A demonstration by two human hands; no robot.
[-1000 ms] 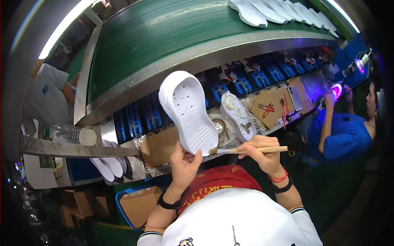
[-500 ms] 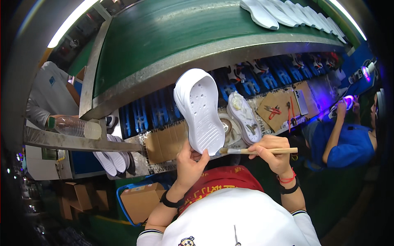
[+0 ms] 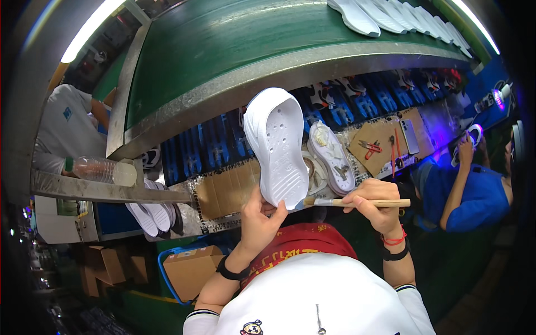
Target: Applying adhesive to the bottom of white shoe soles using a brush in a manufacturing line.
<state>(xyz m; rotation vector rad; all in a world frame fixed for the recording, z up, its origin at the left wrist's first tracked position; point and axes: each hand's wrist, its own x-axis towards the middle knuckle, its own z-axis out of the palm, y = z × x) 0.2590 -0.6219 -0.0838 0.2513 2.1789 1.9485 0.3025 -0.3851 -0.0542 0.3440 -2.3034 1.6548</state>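
Observation:
My left hand (image 3: 263, 222) pinches the lower end of a white shoe sole (image 3: 282, 151), thumb on its inner face. The sole stands tilted up with its hollow side toward me, showing small holes and ridges. My right hand (image 3: 377, 205) grips a wooden-handled paintbrush (image 3: 392, 203) held level. The brush's bristles touch the sole's rim at its lower right, near my left fingers. Partly behind the sole sits a round white container (image 3: 317, 174). Beside it lies another white sole (image 3: 334, 159) with crumpled pale bits and a brownish piece in it.
White soles (image 3: 357, 19) line the green conveyor (image 3: 223, 61). Blue racks (image 3: 215, 145) stand beneath it. Red-handled snips (image 3: 371, 146) and a phone (image 3: 410, 137) lie on cardboard. A plastic bottle (image 3: 103, 170) rests at left near a person in grey (image 3: 72, 123); a person in blue (image 3: 477, 195) works at right.
The sole and my left hand have shifted slightly right, and the sole stands more upright. The brush has moved a little right and up, its bristles still at the sole's lower rim.

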